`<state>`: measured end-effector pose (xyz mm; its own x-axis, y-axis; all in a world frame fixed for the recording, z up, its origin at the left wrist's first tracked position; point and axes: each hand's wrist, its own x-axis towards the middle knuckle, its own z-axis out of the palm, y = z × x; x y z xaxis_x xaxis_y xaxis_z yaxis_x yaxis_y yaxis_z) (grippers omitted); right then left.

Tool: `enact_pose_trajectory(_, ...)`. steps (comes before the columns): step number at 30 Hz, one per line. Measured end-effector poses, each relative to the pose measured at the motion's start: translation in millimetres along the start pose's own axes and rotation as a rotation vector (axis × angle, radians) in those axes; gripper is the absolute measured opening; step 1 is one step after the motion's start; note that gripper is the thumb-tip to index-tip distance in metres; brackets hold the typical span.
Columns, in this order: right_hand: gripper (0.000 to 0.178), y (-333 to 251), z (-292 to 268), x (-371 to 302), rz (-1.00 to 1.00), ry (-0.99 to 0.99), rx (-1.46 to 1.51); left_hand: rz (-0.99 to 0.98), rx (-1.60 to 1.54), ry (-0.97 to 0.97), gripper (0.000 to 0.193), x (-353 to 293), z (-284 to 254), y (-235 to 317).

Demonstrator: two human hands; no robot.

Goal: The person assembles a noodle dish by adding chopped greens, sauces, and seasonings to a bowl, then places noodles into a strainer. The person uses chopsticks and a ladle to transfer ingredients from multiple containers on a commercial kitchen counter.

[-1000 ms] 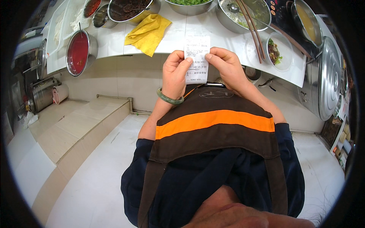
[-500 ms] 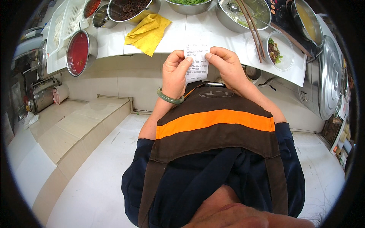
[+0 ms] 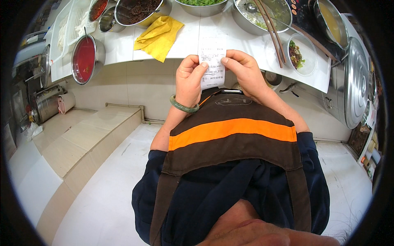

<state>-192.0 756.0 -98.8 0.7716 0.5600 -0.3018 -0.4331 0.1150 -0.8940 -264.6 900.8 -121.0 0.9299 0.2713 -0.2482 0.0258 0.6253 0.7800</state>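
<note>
While both hands are raised in front of the chest, a narrow white paper slip [image 3: 212,76] printed with dark characters is held upright between them, its printed face turned toward the wearer. The left hand [image 3: 188,82] grips the left edge, thumb laid on the face and bent fingers behind, so that the paper is pinched between them; a green bangle [image 3: 184,105] encircles this wrist. The right hand [image 3: 245,73] clamps the opposite edge in the same way, at about the same height. The slip's upper end overlaps, in this view, the front edge of a white counter [image 3: 209,30], and its lower end lies just above the top of a brown apron [image 3: 230,153] crossed by an orange band [image 3: 232,129]. On the counter, beyond the left hand, a crumpled yellow cloth [image 3: 159,39] lies near the front edge; farther left stands a steel container [image 3: 99,55] of red liquid with a handle projecting from it. Behind the cloth is a steel bowl [image 3: 164,9] with dark contents, and right of it a bowl of chopped greens [image 3: 201,11]. Beyond the right hand, chopsticks [image 3: 271,35] lean across a wide steel bowl [image 3: 246,25], their lower ends beside a clear bowl [image 3: 310,63] containing dark and green food. At far right, a large round metal lid [image 3: 357,84] is seen obliquely.
</note>
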Motion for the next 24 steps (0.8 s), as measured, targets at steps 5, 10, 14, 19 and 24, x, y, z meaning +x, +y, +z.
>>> enact_pose_trajectory(5, 0.016, -1, 1, 3, 0.070, 0.041, 0.052, -0.001, 0.001, -0.025, 0.008, 2, 1, -2)
enact_pose_trajectory(10, 0.016, 0, -1, 5, 0.096, 0.017, 0.083, -0.019, -0.035, -0.063, 0.011, 6, 0, -1)
enact_pose_trajectory(14, 0.015, 0, -2, 6, 0.106, 0.006, 0.067, -0.035, -0.025, -0.014, 0.009, 8, 6, 2)
enact_pose_trajectory(19, 0.015, 0, -2, 7, 0.106, -0.019, 0.068, -0.045, -0.051, 0.023, 0.008, 9, 12, 6)
enact_pose_trajectory(24, 0.015, 0, -3, 9, 0.107, -0.013, 0.038, -0.029, -0.049, 0.016, 0.010, 11, 13, 6)
